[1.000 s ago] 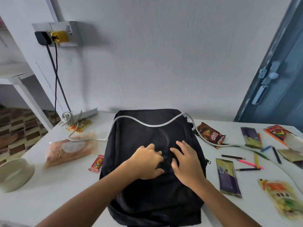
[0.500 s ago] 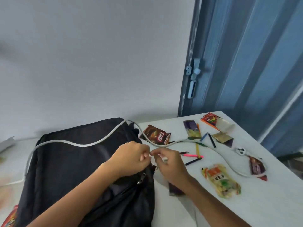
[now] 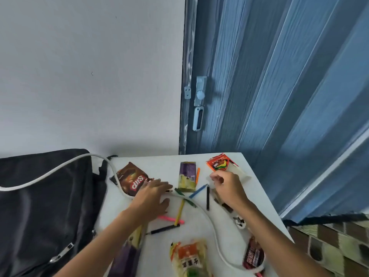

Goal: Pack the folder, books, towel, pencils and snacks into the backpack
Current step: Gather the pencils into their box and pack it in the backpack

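Note:
The black backpack (image 3: 46,206) lies at the left of the white table (image 3: 159,162), with a zipper pull near its lower edge. Loose pencils are scattered mid-table: yellow (image 3: 179,213), pink (image 3: 169,218), blue (image 3: 197,191) and black (image 3: 207,197). My left hand (image 3: 153,196) lies flat, fingers straight, over the pencils beside the brown Sip snack packet (image 3: 131,179). My right hand (image 3: 227,186) has its fingers curled and seems to pinch the pale sleeve of the orange pencil pack (image 3: 218,164). A purple snack bar (image 3: 187,175) lies between my hands.
A white cable (image 3: 209,220) runs over the backpack and across the table to a plug (image 3: 239,221). Nearer me lie an orange-yellow snack packet (image 3: 187,256), a dark red one (image 3: 253,254) and a purple one (image 3: 125,256). A blue door (image 3: 279,76) stands behind the table's right edge.
My view swung right, away from the backpack. Both hands left the backpack's zipper area and moved out to the pencils and the pencil pack.

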A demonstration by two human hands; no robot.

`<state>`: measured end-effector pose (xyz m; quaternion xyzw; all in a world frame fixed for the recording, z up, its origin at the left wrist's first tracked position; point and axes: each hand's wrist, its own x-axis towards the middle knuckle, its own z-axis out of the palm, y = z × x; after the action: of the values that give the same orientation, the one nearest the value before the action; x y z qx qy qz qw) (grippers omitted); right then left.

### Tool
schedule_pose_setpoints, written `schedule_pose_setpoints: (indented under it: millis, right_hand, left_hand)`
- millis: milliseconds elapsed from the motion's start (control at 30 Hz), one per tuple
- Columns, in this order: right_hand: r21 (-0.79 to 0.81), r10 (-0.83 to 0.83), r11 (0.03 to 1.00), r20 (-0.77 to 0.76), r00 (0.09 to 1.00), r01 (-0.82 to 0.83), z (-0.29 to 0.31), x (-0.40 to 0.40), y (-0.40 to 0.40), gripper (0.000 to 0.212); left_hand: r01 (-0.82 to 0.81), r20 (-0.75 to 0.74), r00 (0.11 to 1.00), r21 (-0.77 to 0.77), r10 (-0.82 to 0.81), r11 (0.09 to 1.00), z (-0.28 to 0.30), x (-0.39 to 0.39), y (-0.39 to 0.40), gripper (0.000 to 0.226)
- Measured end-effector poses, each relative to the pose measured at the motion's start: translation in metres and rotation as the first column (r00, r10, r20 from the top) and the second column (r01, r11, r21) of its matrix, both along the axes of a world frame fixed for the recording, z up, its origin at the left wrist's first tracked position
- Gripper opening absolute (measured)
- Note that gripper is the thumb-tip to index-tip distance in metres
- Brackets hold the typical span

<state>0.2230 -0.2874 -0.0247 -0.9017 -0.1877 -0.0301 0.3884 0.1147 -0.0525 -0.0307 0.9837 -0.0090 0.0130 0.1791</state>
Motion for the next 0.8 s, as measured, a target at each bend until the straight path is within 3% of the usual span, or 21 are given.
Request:
schedule_pose_setpoints:
  millis: [100, 200, 300, 400, 567, 633, 700, 767, 800]
  right_hand:
    - [-0.172, 0.159, 0.974, 0.054, 0.986, -0.148, -0.001, 0.012, 0.017, 0.033]
    - [-0.36, 0.303, 0.897, 0.078, 0.95, -0.257, -0.002, 0.023, 0.034, 0.043]
    - [-0.528, 0.35, 0.809, 0.078, 0.934, -0.259, -0.005, 0.03, 0.041, 0.031]
    - [-0.705, 0.459, 0.672, 0.157, 0.874, -0.226, -0.011, 0.034, 0.04, 0.026]
    - [-0.794, 0.569, 0.592, 0.29, 0.769, -0.139, -0.01, 0.039, 0.034, 0.01]
    - [-0.743, 0.536, 0.659, 0.353, 0.767, -0.118, -0.007, 0.038, 0.027, 0.013]
    - [-0.575, 0.386, 0.811, 0.382, 0.84, -0.111, -0.007, 0.036, 0.021, 0.014]
    - [-0.237, 0.145, 0.967, 0.228, 0.963, -0.09, -0.001, 0.028, 0.02, 0.014]
    - [-0.012, 0.065, 0.998, 0.083, 0.994, -0.065, 0.004, 0.022, 0.023, 0.013]
  left_hand:
    - [-0.037, -0.023, 0.999, 0.042, 0.038, 0.998, -0.008, 0.0, -0.008, 0.051]
    - [0.024, -0.005, 1.0, 0.032, -0.024, 0.999, -0.003, 0.011, -0.023, 0.051]
    - [0.12, -0.076, 0.991, 0.114, -0.112, 0.986, 0.0, 0.032, -0.039, 0.048]
    - [0.123, -0.152, 0.984, 0.202, -0.093, 0.972, 0.0, 0.049, -0.042, 0.043]
    - [0.117, -0.203, 0.976, 0.173, -0.08, 0.978, 0.004, 0.064, -0.032, 0.044]
    - [0.121, -0.206, 0.974, 0.139, -0.091, 0.983, 0.004, 0.069, -0.028, 0.046]
    - [0.084, -0.12, 0.989, 0.004, -0.083, 0.996, 0.005, 0.072, -0.026, 0.047]
    - [-0.011, 0.007, 1.0, -0.311, 0.014, 0.95, 0.008, 0.07, -0.029, 0.044]
    - [-0.065, 0.008, 0.997, -0.52, 0.081, 0.852, 0.013, 0.066, -0.032, 0.04]
